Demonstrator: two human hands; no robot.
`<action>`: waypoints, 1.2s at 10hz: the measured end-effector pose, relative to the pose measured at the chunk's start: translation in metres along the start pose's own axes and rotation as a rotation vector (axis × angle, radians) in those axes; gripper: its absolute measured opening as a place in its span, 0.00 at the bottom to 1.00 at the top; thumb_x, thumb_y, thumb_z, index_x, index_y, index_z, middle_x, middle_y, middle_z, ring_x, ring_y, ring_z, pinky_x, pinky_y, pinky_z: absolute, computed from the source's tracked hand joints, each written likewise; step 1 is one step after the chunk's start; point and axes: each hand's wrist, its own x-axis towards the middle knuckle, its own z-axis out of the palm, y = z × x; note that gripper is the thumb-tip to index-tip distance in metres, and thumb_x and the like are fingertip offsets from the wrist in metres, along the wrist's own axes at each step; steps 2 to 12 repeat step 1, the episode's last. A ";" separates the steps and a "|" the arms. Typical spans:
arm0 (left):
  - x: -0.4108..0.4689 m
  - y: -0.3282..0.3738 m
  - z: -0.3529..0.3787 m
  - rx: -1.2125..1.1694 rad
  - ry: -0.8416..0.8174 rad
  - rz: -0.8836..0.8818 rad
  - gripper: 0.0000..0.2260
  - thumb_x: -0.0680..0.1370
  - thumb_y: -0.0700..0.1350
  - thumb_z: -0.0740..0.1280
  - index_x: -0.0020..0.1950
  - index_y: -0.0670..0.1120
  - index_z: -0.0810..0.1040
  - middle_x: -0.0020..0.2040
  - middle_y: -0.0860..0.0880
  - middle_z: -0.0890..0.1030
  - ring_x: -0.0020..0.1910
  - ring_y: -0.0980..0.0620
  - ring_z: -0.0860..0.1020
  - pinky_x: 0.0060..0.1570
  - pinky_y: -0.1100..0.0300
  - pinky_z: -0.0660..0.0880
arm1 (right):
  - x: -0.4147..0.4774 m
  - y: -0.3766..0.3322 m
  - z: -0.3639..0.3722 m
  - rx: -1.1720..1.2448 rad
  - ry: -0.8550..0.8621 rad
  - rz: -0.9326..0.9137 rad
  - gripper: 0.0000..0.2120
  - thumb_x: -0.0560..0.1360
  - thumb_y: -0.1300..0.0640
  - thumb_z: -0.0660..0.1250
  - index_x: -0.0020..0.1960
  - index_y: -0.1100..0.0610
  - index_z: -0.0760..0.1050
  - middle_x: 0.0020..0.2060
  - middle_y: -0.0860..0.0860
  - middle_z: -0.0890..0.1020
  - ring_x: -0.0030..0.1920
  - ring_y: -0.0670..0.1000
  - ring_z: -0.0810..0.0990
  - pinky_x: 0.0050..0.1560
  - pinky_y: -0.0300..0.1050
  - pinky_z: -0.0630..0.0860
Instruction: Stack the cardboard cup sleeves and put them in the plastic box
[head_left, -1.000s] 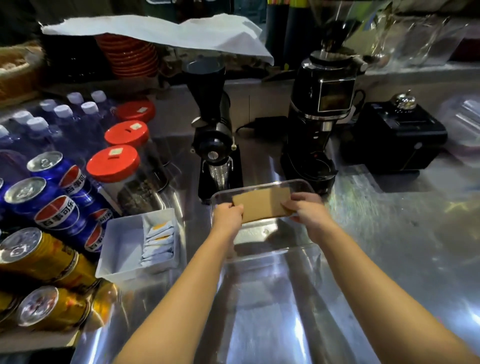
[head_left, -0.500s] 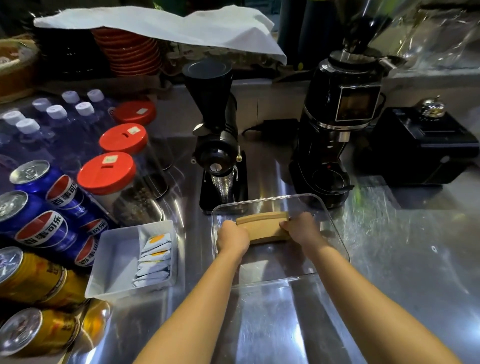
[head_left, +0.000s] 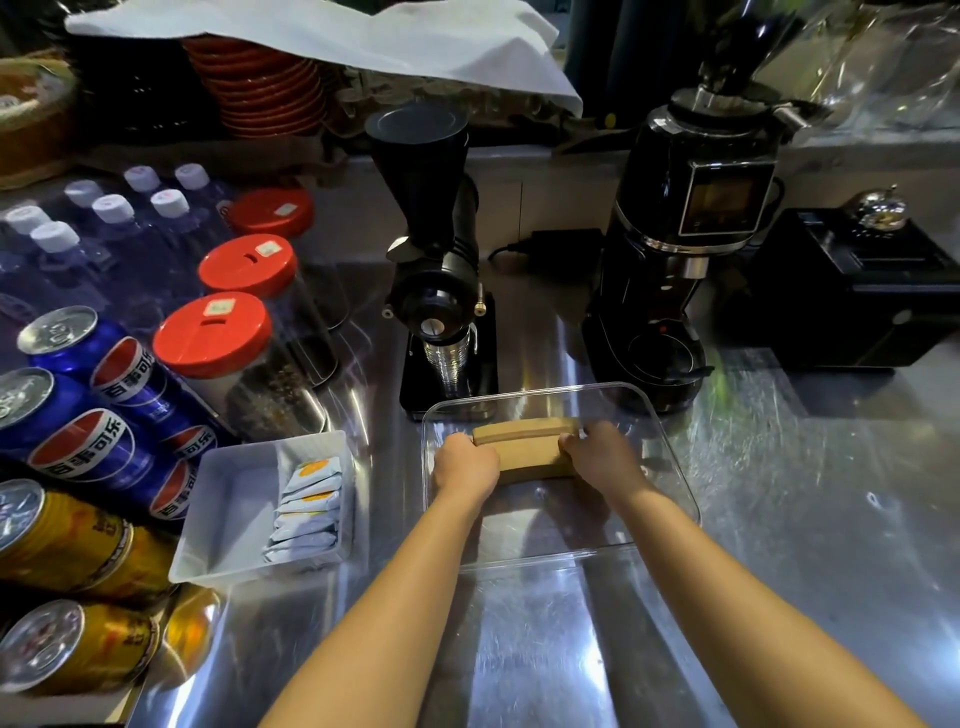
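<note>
Two hands, the left hand (head_left: 466, 466) and the right hand (head_left: 602, 456), grip one stack of cardboard sleeves (head_left: 530, 449) inside one clear plastic box (head_left: 670, 467); how many sleeves the stack holds cannot be told. Left of the grip sit one white tray (head_left: 228, 499) of sachets, three red-lidded jars (head_left: 213, 332), about four blue cans (head_left: 78, 452) and seven white-capped bottles (head_left: 111, 208). Beyond the grip stand two black grinders (head_left: 431, 249).
</note>
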 end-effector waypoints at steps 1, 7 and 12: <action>-0.005 0.001 -0.004 -0.076 -0.004 0.054 0.14 0.75 0.41 0.60 0.61 0.44 0.71 0.61 0.41 0.76 0.57 0.41 0.75 0.51 0.55 0.70 | -0.007 -0.010 -0.011 0.043 -0.030 -0.010 0.11 0.74 0.52 0.63 0.47 0.61 0.74 0.43 0.56 0.78 0.47 0.57 0.76 0.44 0.46 0.69; -0.005 0.001 -0.004 -0.076 -0.004 0.054 0.14 0.75 0.41 0.60 0.61 0.44 0.71 0.61 0.41 0.76 0.57 0.41 0.75 0.51 0.55 0.70 | -0.007 -0.010 -0.011 0.043 -0.030 -0.010 0.11 0.74 0.52 0.63 0.47 0.61 0.74 0.43 0.56 0.78 0.47 0.57 0.76 0.44 0.46 0.69; -0.005 0.001 -0.004 -0.076 -0.004 0.054 0.14 0.75 0.41 0.60 0.61 0.44 0.71 0.61 0.41 0.76 0.57 0.41 0.75 0.51 0.55 0.70 | -0.007 -0.010 -0.011 0.043 -0.030 -0.010 0.11 0.74 0.52 0.63 0.47 0.61 0.74 0.43 0.56 0.78 0.47 0.57 0.76 0.44 0.46 0.69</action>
